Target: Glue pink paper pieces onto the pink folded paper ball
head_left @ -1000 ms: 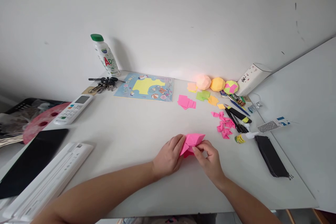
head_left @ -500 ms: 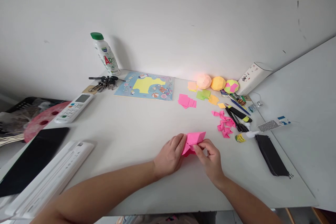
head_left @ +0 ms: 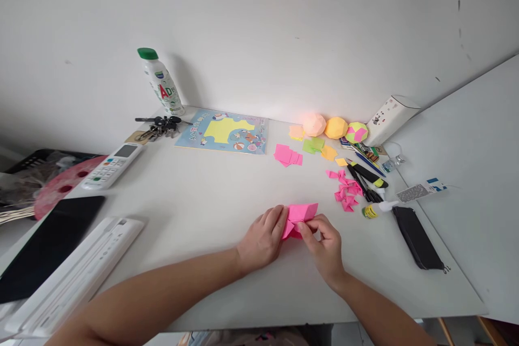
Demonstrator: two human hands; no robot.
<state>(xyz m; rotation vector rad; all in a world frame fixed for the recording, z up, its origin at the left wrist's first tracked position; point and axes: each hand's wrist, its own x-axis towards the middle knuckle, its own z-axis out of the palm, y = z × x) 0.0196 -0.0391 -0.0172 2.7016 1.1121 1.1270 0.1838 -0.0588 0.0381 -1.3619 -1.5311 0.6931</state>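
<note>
Between my hands, above the front part of the white table, is a pink origami piece (head_left: 302, 212) made of folded paper with pointed flaps. My left hand (head_left: 261, 239) is closed on its left side, fingers pressed together. With thumb and index finger my right hand (head_left: 324, 246) pinches the lower right part of it. The fingers cover parts of the folds. Several smaller folded pink paper units (head_left: 346, 192) lie in a heap to the right. Behind the hands rests a stack of flat pink paper squares (head_left: 287, 155).
Three paper balls, peach (head_left: 314, 125), orange (head_left: 336, 127) and green-pink (head_left: 357, 132), stand by the wall. Right: a glue bottle (head_left: 379, 209), black case (head_left: 419, 238), pens and cutter (head_left: 370, 175). Left: remote control (head_left: 112, 166), black tablet (head_left: 52, 246), bottle (head_left: 162, 86), keys (head_left: 162, 127).
Hands and pink origami piece hold nearly the same position. The whole view has shifted very slightly.
</note>
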